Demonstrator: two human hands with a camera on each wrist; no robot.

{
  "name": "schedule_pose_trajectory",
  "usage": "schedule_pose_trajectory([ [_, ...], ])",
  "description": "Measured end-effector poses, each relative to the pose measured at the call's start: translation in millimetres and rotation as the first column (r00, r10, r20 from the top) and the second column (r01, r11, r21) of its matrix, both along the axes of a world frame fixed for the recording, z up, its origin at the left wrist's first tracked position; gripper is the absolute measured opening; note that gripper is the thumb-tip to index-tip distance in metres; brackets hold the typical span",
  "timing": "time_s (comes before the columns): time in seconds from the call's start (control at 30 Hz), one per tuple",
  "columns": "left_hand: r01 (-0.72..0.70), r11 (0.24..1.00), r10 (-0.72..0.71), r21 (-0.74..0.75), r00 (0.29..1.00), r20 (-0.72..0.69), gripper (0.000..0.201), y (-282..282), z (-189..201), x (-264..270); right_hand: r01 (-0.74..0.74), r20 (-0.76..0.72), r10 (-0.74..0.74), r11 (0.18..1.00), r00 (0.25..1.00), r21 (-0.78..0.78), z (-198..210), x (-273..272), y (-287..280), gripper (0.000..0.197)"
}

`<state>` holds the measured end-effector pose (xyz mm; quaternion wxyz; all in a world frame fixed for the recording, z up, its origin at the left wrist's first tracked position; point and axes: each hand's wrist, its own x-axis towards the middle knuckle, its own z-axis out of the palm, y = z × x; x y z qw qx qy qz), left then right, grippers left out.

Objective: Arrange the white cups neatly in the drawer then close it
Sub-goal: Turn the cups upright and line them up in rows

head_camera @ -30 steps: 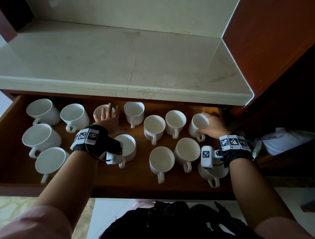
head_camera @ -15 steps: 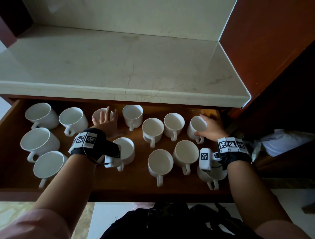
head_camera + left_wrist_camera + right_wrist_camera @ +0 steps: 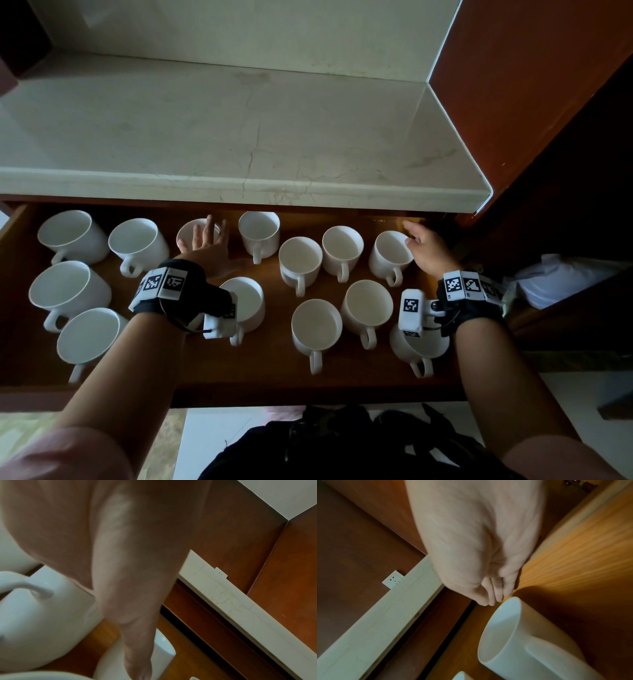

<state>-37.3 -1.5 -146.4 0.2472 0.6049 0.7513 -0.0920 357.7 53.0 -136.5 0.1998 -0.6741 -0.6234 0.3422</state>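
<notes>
Both hands have let go since a second ago. The right hand (image 3: 428, 250), which was wrapped round the far-right back cup (image 3: 390, 255), has lifted off it: its fingers (image 3: 494, 593) now hang loosely together just above and behind the rim, holding nothing, so that cup looks placed. The left hand (image 3: 205, 246) is spread flat, fingers straight, over the third back cup (image 3: 191, 234); the head view half hides that cup, so whether the palm touches the rim or only hovers I cannot tell, but nothing is gripped. The cups (image 3: 317, 323) all stand upright in the open drawer (image 3: 260, 380), handles mostly toward the person. They lie in loose rows: seven along the back, then a nearer line with three grouped at the left, one beside the left wrist and three at the right, the last half under the right wrist camera. My reading is that the back row is nearly set, though its two right-of-centre cups sit a little nearer than their neighbours, and the front cups remain uneven, with a wide gap in the middle. More nudging seems called for before the drawer can be pushed shut under the counter (image 3: 239, 192), and the cups stand close enough to knock together if it is closed hard
</notes>
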Motion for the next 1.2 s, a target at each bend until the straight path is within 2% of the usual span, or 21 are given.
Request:
schedule_pose_trajectory([
  [0.17,-0.006,1.000,0.005,0.009,1.000,0.010,0.108,0,1,1,0.032,-0.056,-0.028,0.997,0.998,0.065,6,-4,-1,0.046],
  [0.33,-0.006,1.000,0.006,0.023,1.000,0.030,0.108,0,4,4,0.065,-0.114,-0.052,0.991,0.992,0.115,17,-11,-8,0.034],
  [0.47,0.004,1.000,-0.005,0.010,0.999,0.051,0.107,-1,6,7,-0.052,0.064,0.046,0.994,0.997,0.095,38,-9,-12,0.018],
  [0.53,0.033,0.999,-0.033,0.006,0.998,0.054,0.105,-1,8,12,-0.130,0.137,0.126,0.991,0.983,0.022,51,-5,-15,0.014],
  [0.6,0.055,0.998,-0.056,0.012,0.997,0.061,0.102,-2,9,15,-0.221,0.229,0.247,0.966,0.942,-0.133,63,-4,-20,0.017],
  [0.67,0.067,0.998,-0.068,0.016,0.995,0.071,0.100,-2,9,17,-0.280,0.307,0.393,0.893,0.867,-0.352,70,-3,-25,0.024],
  [0.73,0.082,0.997,-0.083,0.012,0.994,0.072,0.099,-3,9,20,-0.283,0.281,0.498,0.780,0.820,-0.558,70,-2,-28,0.033],
  [0.8,0.099,0.995,-0.099,0.007,0.992,0.082,0.099,-3,9,23,-0.266,0.273,0.563,0.693,0.780,-0.670,65,-2,-31,0.044],
  [0.9,0.116,0.993,-0.116,-0.004,0.989,0.095,0.099,-3,9,25,-0.258,0.372,0.659,0.656,0.653,-0.710,63,-8,-38,0.052],
  [1.0,0.123,0.992,-0.121,-0.015,0.989,0.087,0.098,-4,10,26,-0.246,0.460,0.704,0.656,0.541,-0.714,62,-15,-44,0.049],
  [1.2,0.120,0.993,-0.118,-0.014,0.990,0.075,0.098,-6,9,26,-0.255,0.468,0.735,0.635,0.491,-0.729,54,-20,-49,0.031],
])
